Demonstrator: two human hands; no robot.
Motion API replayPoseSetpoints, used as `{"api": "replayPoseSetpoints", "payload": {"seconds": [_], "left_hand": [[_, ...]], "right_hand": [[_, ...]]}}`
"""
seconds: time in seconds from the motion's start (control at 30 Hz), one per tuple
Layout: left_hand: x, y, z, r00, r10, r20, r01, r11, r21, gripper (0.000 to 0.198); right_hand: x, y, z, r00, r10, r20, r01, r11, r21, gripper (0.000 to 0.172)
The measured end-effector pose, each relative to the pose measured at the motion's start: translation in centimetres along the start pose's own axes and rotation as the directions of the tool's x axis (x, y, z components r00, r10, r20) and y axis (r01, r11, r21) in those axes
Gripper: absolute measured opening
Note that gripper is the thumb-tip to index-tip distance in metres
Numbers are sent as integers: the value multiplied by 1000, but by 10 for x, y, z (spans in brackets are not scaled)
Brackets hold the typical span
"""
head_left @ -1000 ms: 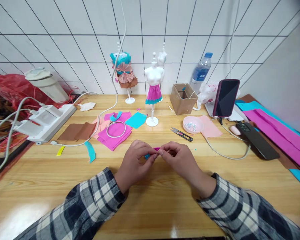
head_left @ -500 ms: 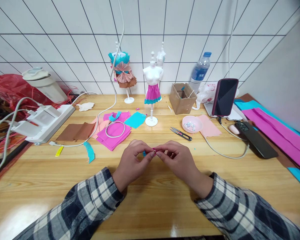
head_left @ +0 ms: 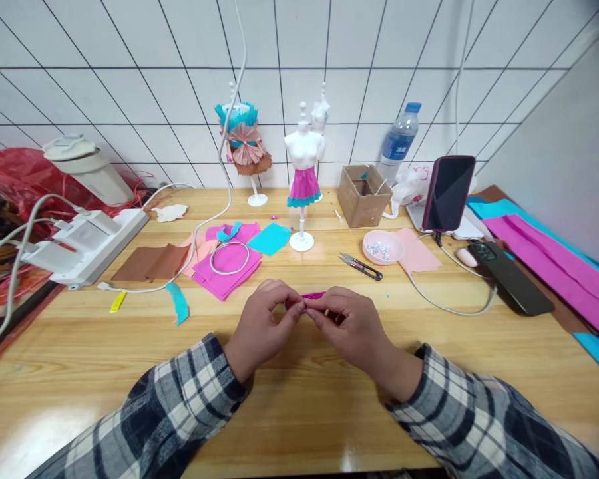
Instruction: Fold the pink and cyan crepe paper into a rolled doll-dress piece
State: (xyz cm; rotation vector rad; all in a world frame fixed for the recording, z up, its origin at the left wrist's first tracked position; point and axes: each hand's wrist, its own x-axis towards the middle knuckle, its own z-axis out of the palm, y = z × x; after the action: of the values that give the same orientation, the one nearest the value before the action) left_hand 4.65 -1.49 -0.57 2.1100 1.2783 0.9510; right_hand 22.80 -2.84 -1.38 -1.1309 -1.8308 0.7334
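My left hand [head_left: 265,324] and my right hand [head_left: 352,327] meet fingertip to fingertip over the wooden table [head_left: 299,426]. Both pinch a small magenta piece [head_left: 313,295], whose upper edge shows above the fingers; the rest of it is hidden. Beyond my hands stands a white mini mannequin [head_left: 304,150] in a magenta skirt [head_left: 304,183] with a turquoise hem. To the left lie magenta squares [head_left: 224,283] under a pale ring [head_left: 229,271], and a turquoise square [head_left: 269,238]. Small snips [head_left: 360,266] rest to the right, beside a pink bowl [head_left: 383,246] of small shiny bits.
A decorated mannequin [head_left: 248,143], a cardboard box [head_left: 363,196] and a water bottle [head_left: 400,143] stand near the wall. A power strip [head_left: 100,249] and brown cloth [head_left: 152,263] are left; phones [head_left: 449,193] and long cloth strips [head_left: 554,266] are right.
More of the magenta piece now shows above my fingertips. The pinch point has shifted slightly left, and the turquoise bit by my left fingers is hardly visible.
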Motion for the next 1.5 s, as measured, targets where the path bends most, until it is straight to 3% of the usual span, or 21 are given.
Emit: {"api": "replayPoseSetpoints", "payload": {"seconds": [0.3, 0.9, 1.0, 1.1, 1.2, 1.3, 1.4, 1.5], "left_hand": [[3, 3, -2, 1000, -15, -2, 15, 998, -61, 17], [0, 6, 2, 994, 100, -43, -97, 994, 52, 16], [0, 9, 3, 993, 109, -37, -107, 994, 37, 16], [-1, 9, 4, 991, 129, -36, -129, 992, 16, 15], [-1, 9, 3, 988, 149, -45, -149, 989, -3, 12], [-1, 10, 0, 983, 174, -52, -176, 984, -28, 8], [-2, 10, -3, 976, 212, -55, -215, 976, -48, 7], [-4, 8, -5, 970, 238, -59, -242, 968, -72, 8]], "right_hand": [[1, 1, 2, 999, 11, -32, -9, 998, 58, 16], [2, 2, -1, 999, 13, -37, -14, 999, -45, 14], [3, 0, 0, 995, 67, -68, -70, 997, -43, 7], [5, -1, 2, 980, 191, -56, -186, 979, 87, 5], [8, 0, 3, 934, 353, 56, -352, 884, 308, 8], [11, 1, 2, 861, 475, 182, -492, 688, 533, 12], [13, 0, -1, 836, 502, 219, -495, 520, 696, 17], [19, -2, -5, 854, 490, 174, -437, 495, 751, 22]]}}
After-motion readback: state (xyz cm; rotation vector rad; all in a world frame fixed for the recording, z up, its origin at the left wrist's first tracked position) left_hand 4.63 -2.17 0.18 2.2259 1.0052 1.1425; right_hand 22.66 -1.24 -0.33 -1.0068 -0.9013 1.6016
